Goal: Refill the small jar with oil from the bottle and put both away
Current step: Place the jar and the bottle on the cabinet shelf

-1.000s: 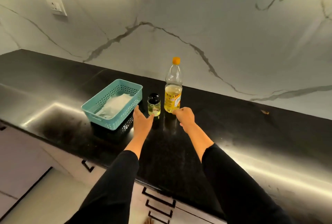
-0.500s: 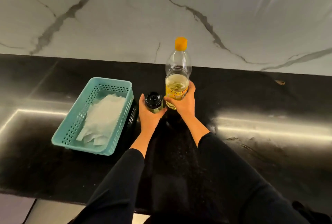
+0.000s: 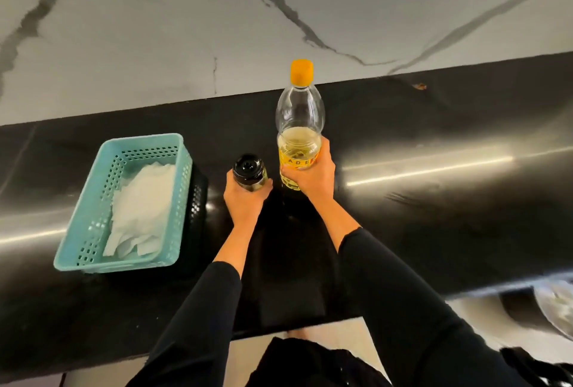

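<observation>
Left grip clasps the small jar, right grip wraps the bottle low down — the two stand just beside each other over the dark surface. My fingers hide both bases, so I can't tell whether they rest on it; the jar's level is hidden too. Black lid on, orange cap on; oil fills the bottle's lower part. Teal basket at left holds crumpled white paper. To the right the surface runs on — its near edge passes under my forearms.

left: basket near jar | right: open counter beside bottle | back: wall
</observation>
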